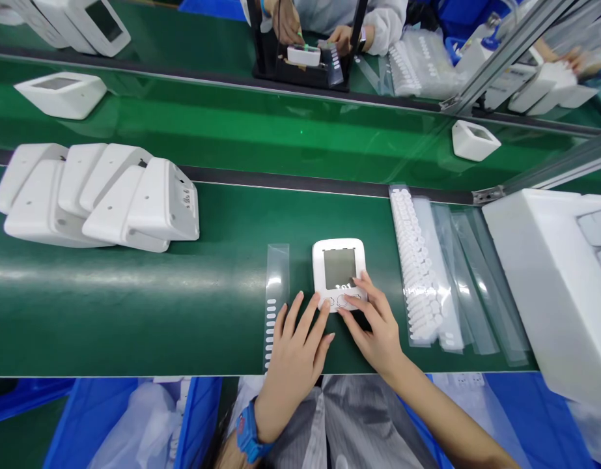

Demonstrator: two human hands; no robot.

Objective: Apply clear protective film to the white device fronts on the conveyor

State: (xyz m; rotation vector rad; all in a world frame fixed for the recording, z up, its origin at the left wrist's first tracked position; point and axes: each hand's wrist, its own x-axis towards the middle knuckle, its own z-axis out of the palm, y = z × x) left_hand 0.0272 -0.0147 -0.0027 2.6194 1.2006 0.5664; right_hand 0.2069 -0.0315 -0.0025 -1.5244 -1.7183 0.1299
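A white blood pressure monitor (339, 268) with a grey screen lies face up on the green bench in front of me. My left hand (303, 339) is spread out, its fingertips reaching the monitor's lower left corner and button area. At the lower right edge, my right hand (371, 322) has its thumb and curled fingers on the monitor, over the buttons and below the screen. Beside my left hand lies a clear strip with white oval stickers (271, 332), partly covered by the fingers.
White monitor housings (148, 205) are piled at left. Sticker strips and clear backing sheets (417, 273) lie right, beside a white foam box (549, 273). Behind a rail, a green belt (280, 143) carries single monitors. Across it, a co-worker's hands (342, 39) work at a black fixture. Blue bins (197, 423) stand below.
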